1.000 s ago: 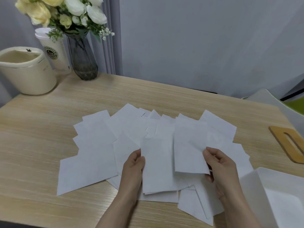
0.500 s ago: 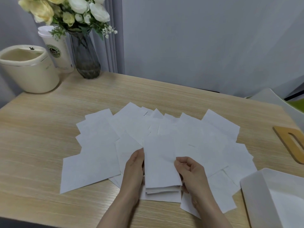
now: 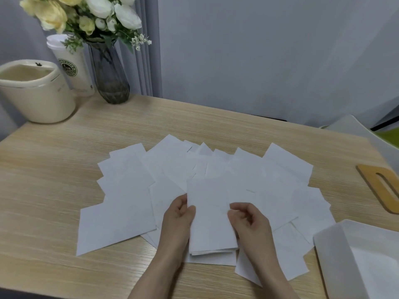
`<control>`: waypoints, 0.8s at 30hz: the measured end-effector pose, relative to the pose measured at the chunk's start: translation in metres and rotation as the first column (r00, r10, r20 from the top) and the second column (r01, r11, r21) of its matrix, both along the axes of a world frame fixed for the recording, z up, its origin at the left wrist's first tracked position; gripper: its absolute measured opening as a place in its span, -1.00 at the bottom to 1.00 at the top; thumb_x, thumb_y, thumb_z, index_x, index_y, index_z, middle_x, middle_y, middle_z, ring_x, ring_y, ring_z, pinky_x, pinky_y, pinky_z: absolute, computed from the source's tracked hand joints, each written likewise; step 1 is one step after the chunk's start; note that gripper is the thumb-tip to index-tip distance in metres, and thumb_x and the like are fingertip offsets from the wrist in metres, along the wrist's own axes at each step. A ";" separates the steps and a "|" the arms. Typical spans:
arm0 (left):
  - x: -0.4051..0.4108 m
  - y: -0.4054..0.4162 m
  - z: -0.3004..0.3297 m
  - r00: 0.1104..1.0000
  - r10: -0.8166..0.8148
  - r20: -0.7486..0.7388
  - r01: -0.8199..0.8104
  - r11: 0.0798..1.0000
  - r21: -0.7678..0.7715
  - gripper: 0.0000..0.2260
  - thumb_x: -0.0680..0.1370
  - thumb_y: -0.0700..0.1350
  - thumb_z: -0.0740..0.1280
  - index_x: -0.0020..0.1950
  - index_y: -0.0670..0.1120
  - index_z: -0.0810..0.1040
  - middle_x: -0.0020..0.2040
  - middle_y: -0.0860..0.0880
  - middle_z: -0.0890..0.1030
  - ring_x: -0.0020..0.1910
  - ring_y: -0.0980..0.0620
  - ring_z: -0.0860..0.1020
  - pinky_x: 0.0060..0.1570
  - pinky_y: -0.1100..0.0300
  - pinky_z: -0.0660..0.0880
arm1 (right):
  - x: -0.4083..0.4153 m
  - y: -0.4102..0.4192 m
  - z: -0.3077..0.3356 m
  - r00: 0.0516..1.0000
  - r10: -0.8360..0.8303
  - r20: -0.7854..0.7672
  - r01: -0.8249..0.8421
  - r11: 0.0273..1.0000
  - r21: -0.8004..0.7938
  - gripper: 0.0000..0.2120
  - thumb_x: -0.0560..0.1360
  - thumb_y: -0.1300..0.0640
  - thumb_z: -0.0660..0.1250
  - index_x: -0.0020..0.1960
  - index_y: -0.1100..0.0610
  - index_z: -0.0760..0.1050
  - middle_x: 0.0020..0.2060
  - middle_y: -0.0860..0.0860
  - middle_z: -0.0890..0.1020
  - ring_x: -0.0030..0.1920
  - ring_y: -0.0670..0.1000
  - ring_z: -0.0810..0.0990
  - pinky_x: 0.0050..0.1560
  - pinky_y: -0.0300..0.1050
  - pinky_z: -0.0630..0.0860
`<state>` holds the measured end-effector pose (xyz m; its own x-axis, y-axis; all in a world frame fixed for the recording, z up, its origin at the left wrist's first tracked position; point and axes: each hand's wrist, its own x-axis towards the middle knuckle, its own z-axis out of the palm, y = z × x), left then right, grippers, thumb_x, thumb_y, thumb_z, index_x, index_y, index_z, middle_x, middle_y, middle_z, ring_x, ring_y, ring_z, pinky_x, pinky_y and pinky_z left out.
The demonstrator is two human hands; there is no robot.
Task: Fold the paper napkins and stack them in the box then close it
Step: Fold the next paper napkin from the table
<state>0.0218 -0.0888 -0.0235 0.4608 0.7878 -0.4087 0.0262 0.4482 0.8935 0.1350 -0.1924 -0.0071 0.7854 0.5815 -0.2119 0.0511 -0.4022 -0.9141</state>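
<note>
Head view
Folded napkin (image 3: pixel 210 214): it is lying in front of the person, on top of the spread napkins (image 3: pixel 129 190), with layered edges showing at its near end.
Left hand (image 3: pixel 178 221): its grip is grasping the left edge of the folded napkin, thumb on top and fingers curled at the side.
Right hand (image 3: pixel 248 221): its fingers are curled at the right edge of the folded napkin; the hand is blurred, so I cannot tell if the grip is pinching the paper.
Spread napkins: they are lying flat in a fan on the table (image 3: pixel 64 158), overlapping each other.
Box (image 3: pixel 336 251): white and open, it is standing at the near right corner, just beside the napkins.
Lid (image 3: pixel 380 188): a wooden piece with a slot is lying at the right edge.
Far left: a vase (image 3: pixel 109 76) with flowers, a cup (image 3: pixel 73 65) and a cream bin (image 3: pixel 36 91) are standing together.
</note>
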 end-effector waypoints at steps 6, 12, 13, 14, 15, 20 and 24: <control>0.002 -0.002 0.010 0.998 0.004 0.062 -0.004 1.000 0.000 -0.76 0.61 -0.30 0.24 0.13 0.01 0.54 -0.09 0.05 0.73 -0.13 0.08 0.69 -0.14 0.15 0.57 | -0.006 0.003 0.010 0.996 0.078 0.032 -0.081 0.992 0.094 -0.63 0.56 0.13 0.29 0.30 -0.14 0.34 0.05 -0.25 0.54 -0.05 -0.43 0.49 -0.14 -0.55 0.40; 0.007 -0.014 0.017 0.995 -0.102 0.005 0.100 0.983 0.152 -0.73 0.59 -0.17 0.29 0.20 0.16 0.48 0.11 0.18 0.64 0.05 0.21 0.62 0.11 0.10 0.57 | -0.013 0.003 0.009 0.980 0.187 -0.072 -0.177 0.976 0.126 -0.52 0.61 0.21 0.18 0.45 -0.14 0.23 0.34 -0.30 0.41 0.32 -0.31 0.38 0.31 -0.26 0.39; 0.007 -0.015 0.018 0.994 -0.113 -0.005 0.112 0.978 0.173 -0.71 0.59 -0.17 0.29 0.20 0.19 0.45 0.13 0.22 0.61 0.07 0.24 0.60 0.12 0.13 0.56 | -0.014 0.002 0.008 0.980 0.191 -0.059 -0.183 0.977 0.111 -0.50 0.61 0.21 0.18 0.48 -0.13 0.19 0.38 -0.27 0.36 0.37 -0.27 0.33 0.40 -0.15 0.32; 0.008 -0.016 0.018 0.993 -0.117 -0.014 0.118 0.975 0.189 -0.68 0.58 -0.17 0.29 0.20 0.22 0.43 0.14 0.24 0.59 0.08 0.26 0.59 0.12 0.15 0.55 | -0.014 0.002 0.007 0.979 0.198 -0.053 -0.192 0.976 0.101 -0.49 0.61 0.21 0.17 0.49 -0.12 0.17 0.40 -0.26 0.33 0.39 -0.25 0.30 0.44 -0.10 0.27; 0.008 -0.016 0.018 0.993 -0.112 -0.023 0.115 0.973 0.200 -0.66 0.58 -0.19 0.29 0.19 0.24 0.42 0.15 0.25 0.57 0.09 0.26 0.58 0.12 0.15 0.54 | -0.014 0.002 0.008 0.977 0.207 -0.054 -0.201 0.975 0.098 -0.48 0.61 0.21 0.17 0.50 -0.11 0.16 0.41 -0.25 0.31 0.40 -0.26 0.29 0.45 -0.11 0.26; 0.011 -0.015 0.017 0.999 0.047 0.028 -0.051 0.977 0.208 -0.65 0.56 -0.28 0.30 0.16 0.17 0.45 0.14 0.13 0.60 0.12 0.15 0.58 0.12 0.09 0.53 | -0.014 -0.002 0.011 0.966 0.214 -0.143 -0.188 0.966 0.175 -0.45 0.57 0.22 0.27 0.47 -0.11 0.21 0.17 -0.27 0.51 0.05 -0.45 0.51 -0.08 -0.50 0.46; 0.017 -0.012 0.018 0.966 0.241 0.097 -0.255 0.949 0.184 -0.67 0.58 -0.21 0.30 0.13 0.25 0.42 0.03 0.32 0.58 -0.02 0.39 0.55 -0.09 0.33 0.45 | -0.016 -0.004 0.013 0.980 0.141 -0.142 -0.109 0.971 0.214 -0.38 0.48 0.15 0.39 0.46 -0.12 0.24 0.02 -0.09 0.61 -0.18 -0.21 0.62 -0.25 -0.35 0.50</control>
